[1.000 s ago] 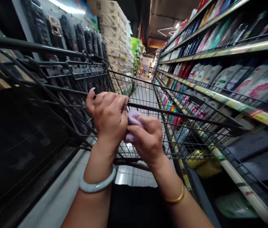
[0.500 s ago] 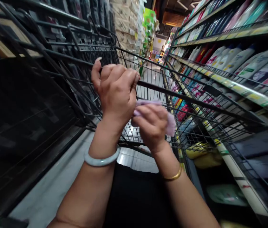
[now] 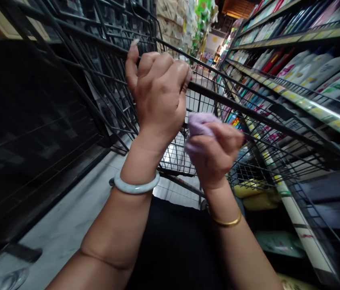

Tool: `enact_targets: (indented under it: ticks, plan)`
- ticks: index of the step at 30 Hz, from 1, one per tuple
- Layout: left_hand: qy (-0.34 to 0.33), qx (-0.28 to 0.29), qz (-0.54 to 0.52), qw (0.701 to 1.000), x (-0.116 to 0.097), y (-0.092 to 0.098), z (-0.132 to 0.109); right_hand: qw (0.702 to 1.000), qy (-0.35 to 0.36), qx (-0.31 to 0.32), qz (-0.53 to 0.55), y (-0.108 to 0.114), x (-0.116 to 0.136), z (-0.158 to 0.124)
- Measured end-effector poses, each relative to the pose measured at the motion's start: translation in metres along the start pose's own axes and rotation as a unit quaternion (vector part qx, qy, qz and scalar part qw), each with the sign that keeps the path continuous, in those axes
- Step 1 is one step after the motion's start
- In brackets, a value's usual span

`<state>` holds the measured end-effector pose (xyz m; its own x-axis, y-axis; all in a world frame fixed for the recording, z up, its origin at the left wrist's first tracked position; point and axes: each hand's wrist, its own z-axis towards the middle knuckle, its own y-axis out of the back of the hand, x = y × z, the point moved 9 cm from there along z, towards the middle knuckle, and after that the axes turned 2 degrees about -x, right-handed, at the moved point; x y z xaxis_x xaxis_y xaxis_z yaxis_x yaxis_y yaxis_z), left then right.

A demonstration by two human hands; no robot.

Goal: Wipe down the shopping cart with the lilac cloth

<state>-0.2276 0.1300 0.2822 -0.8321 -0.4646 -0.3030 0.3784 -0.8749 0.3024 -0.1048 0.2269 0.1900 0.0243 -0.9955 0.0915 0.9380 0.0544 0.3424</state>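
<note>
Dim aisle, bright far end, motion-blurred shelves, edges warped and tilted.

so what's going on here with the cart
A person stands in a shop aisle behind a black wire cart. The left hand grips the cart's top bar, and the right hand holds a bunched lilac cloth just below that bar. Shelves of bottles run along the right.

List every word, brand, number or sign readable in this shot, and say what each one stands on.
None can be read.
Bottles on the right-hand shelves: labels blurred.
Yellow and green shelf-edge price strips: print too small.
Stacked cartons at the aisle's far end: markings blurred.
Lilac cloth in the right hand and black wire cart gripped by the left hand: no text.
</note>
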Motion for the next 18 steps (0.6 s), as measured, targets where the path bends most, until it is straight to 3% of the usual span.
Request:
enact_targets:
  ticks: [3,6,9,12,15,18]
  plan:
    - [-0.010,-0.004,0.019,1.000,-0.003,0.002,-0.001,0.999,-0.005,-0.026,-0.020,0.004,-0.002,0.000]
    - [-0.015,0.009,0.007,1.000,-0.004,0.004,-0.002,0.997,0.053,0.053,-0.004,-0.029,0.011,-0.031]
    - [-0.002,0.007,-0.012,1.000,-0.001,0.004,-0.002,0.986,0.052,0.151,0.046,-0.067,0.015,-0.072]
    - [-0.011,0.004,-0.012,1.000,-0.003,0.004,-0.002,0.976,0.097,0.190,0.028,-0.084,0.022,-0.102]
    - [-0.004,-0.011,0.010,1.000,-0.003,0.005,-0.002,0.965,0.163,0.203,0.001,-0.082,0.030,-0.108]
    - [-0.002,-0.012,0.007,1.000,-0.004,0.002,-0.001,0.973,0.159,0.163,-0.023,-0.061,0.027,-0.085]
